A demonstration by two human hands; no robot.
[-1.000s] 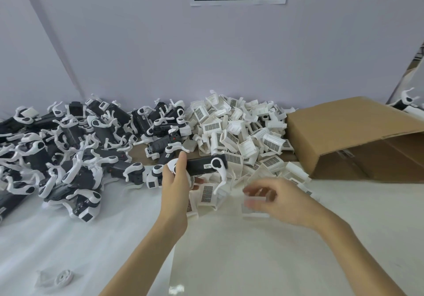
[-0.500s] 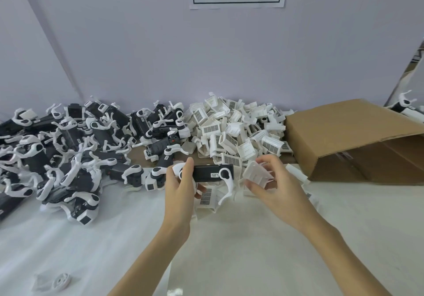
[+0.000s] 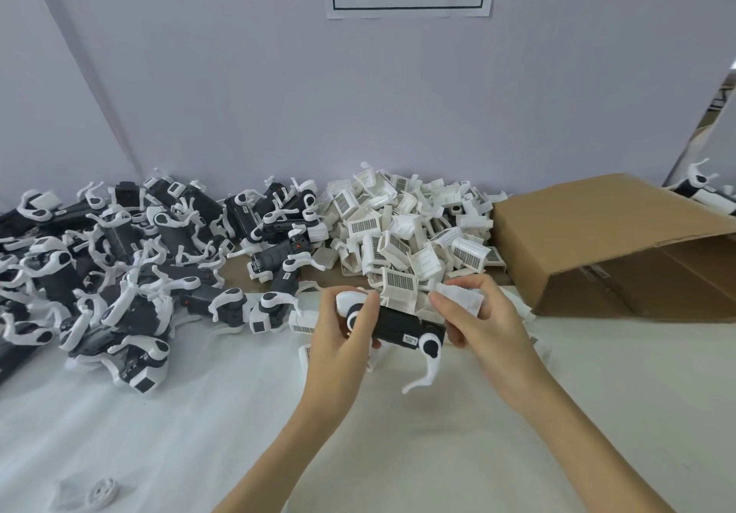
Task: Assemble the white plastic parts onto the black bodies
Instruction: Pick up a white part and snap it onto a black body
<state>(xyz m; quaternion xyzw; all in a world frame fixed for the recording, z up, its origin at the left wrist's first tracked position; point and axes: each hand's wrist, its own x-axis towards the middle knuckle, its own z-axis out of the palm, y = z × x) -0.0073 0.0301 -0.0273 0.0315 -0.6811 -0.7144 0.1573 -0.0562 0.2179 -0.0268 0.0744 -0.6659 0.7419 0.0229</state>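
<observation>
The left hand [image 3: 338,337] grips one end of a black body [image 3: 402,327], held above the table [image 3: 398,453]; its fingers hide that end. The right hand [image 3: 482,327] pinches a white part [image 3: 458,299] just beside the body's other end, mostly covered by fingers. Whether part and body touch is unclear. Behind lie a white pile [image 3: 410,234], a black pile [image 3: 119,257] and a cardboard box [image 3: 621,242], cut off at the right.

Single head-worn wide-angle view, looking forward and down across the white table [image 3: 398,453] toward the wall [image 3: 358,94] (edges bowed), hands close, piles beyond
</observation>
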